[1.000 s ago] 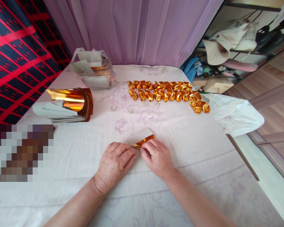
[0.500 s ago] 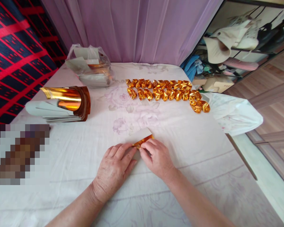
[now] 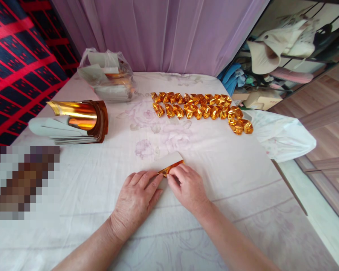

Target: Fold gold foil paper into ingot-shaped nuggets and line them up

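A sheet of gold foil paper [image 3: 171, 160] lies on the cloth in front of me, part folded, with its pale back up and a shiny gold strip along the near edge. My left hand [image 3: 138, 192] rests palm down, its fingers close together and holding the left end of the fold against the cloth. At the near edge, the thumb and bent fingers of my right hand [image 3: 188, 186] pinch the gold strip. Fingertips of both hands almost meet there and cover part of the fold. Beyond them, folded gold foil pieces [image 3: 197, 111] stand in two rows.
At the left are a curved stack of gold foil sheets [image 3: 83, 114] and a clear plastic bag [image 3: 122, 71] of more sheets. A white cloth or bag [image 3: 288, 135] hangs past the table's right edge. Shelves with a pale cap [image 3: 264, 56] stand behind it. One left patch is blurred out.
The view has shifted slightly. My right fingers have moved a little along the gold strip, and more of the creased gold shows between the hands. My left hand stays in place.
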Demonstrator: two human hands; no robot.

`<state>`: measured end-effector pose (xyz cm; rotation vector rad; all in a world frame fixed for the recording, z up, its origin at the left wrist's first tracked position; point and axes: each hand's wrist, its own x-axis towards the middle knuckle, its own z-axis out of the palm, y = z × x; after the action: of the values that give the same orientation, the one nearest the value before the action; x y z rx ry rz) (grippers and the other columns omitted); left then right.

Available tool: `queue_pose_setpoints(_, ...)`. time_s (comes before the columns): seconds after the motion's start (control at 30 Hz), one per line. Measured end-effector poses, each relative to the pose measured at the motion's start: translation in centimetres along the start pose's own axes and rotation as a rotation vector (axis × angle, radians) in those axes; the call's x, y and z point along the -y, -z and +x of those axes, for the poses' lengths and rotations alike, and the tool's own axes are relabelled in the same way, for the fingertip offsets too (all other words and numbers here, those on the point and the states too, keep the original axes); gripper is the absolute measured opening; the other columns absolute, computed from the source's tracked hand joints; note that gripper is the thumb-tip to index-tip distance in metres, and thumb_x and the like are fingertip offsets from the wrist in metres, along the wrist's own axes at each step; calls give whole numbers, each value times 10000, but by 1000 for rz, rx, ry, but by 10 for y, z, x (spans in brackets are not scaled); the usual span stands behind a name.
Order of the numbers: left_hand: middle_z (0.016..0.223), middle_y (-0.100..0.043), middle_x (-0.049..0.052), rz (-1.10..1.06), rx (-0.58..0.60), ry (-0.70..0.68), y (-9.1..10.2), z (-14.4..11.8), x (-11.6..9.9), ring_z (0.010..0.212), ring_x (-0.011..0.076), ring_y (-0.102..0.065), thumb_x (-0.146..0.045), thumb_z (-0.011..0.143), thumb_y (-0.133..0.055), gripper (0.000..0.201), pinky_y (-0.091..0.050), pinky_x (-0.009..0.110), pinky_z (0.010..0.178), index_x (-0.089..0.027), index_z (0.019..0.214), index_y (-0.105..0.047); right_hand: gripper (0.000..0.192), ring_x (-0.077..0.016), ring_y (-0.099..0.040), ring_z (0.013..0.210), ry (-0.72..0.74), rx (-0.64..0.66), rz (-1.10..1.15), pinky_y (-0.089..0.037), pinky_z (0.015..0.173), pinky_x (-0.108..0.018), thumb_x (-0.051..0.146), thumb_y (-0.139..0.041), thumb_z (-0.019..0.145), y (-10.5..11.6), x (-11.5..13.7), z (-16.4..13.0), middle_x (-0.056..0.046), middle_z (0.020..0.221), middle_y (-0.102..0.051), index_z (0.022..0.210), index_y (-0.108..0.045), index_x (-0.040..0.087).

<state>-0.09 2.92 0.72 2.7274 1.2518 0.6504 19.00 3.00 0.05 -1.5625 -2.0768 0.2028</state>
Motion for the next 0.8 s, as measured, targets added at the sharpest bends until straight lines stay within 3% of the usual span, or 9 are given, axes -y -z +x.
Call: queue_pose_setpoints(0.8,1167,-619,112,13,46,41,-3,-1,0,1038,277,-555,-310,949,-516,365,-499,467,876,-215,1291,-599,189,-161,-549,684,10,5,-12,-365,637,-288,188,-527,899,-1,2,1,-12,710,-588,713,-512,220)
